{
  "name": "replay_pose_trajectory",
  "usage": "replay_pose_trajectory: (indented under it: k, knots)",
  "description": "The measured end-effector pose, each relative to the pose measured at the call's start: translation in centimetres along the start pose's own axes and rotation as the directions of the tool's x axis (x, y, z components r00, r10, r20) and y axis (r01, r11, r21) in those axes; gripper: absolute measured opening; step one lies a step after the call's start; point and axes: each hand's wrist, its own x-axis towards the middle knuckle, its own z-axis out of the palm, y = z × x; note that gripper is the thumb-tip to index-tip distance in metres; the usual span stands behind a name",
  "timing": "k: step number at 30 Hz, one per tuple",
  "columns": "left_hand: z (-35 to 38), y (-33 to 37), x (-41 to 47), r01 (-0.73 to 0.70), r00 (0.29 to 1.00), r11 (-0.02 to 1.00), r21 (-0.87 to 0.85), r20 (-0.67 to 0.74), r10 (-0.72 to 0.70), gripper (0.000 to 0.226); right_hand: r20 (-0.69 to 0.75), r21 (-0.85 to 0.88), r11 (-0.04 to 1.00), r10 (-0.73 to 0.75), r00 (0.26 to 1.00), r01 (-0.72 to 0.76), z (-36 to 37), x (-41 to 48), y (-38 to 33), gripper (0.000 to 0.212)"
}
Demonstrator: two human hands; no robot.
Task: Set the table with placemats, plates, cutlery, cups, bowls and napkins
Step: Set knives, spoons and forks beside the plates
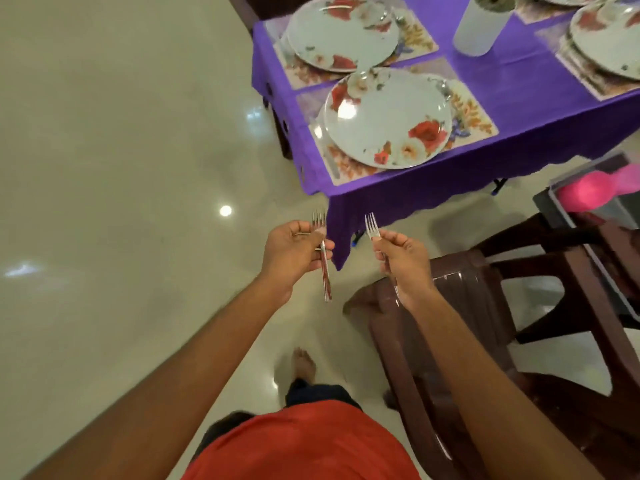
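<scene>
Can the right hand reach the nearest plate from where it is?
Probably yes: the right hand, pinching a fork, hovers just short of the table corner, with open air up to the nearest plate; the chair sits below the arm.

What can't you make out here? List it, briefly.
Head view only.
Forks in the left hand: count hidden by its fingers.
Far right plate: cut off by the frame edge.
Cup: top cut off by the upper edge.
Pink thing at the right edge: blurred.
</scene>
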Motion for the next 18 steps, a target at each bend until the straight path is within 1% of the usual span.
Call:
replay_pose_trajectory:
  k: [3,5,8,11,12,15,18]
  knots:
    - [1.2,3.8,5.3,0.015,0.999,1.000,0.010,0.050,-0.016,0.010,-0.098,-0.016,0.999,-0.043,0.994,0.042,0.6,4.7,-3.2,0.006]
    - [2.7,6.1,8.7,0.019,0.993,0.999,0.031,0.113,-0.022,0.012,-0.168,-0.040,0.997,-0.075,0.983,0.070,0.4,7.7,-4.8,0.009]
    - [5.4,9.1,13.8,0.024,0.974,0.999,0.046,0.225,-0.033,0.008,-0.291,-0.046,0.994,-0.107,0.951,0.098,-0.7,12.0,-6.8,0.010]
    - [8.3,12.0,18.9,0.022,0.947,0.997,0.068,0.318,-0.043,0.011,-0.414,-0.035,0.993,-0.118,0.903,0.114,-1.6,16.4,-9.3,0.005]
    - [9.1,13.0,20.5,0.030,0.940,0.996,0.089,0.337,-0.058,0.010,-0.457,-0.041,0.993,-0.120,0.881,0.113,-1.9,17.9,-9.9,0.006]
    - [11.4,16.0,24.4,0.086,0.902,0.989,0.118,0.411,-0.127,0.005,-0.585,-0.113,0.989,-0.140,0.799,0.091,-3.0,21.8,-12.2,0.008]
    - [13.5,18.7,28.6,0.061,0.872,0.978,0.199,0.465,-0.150,0.006,-0.641,-0.214,0.975,-0.180,0.746,0.052,-4.3,25.7,-15.1,0.009]
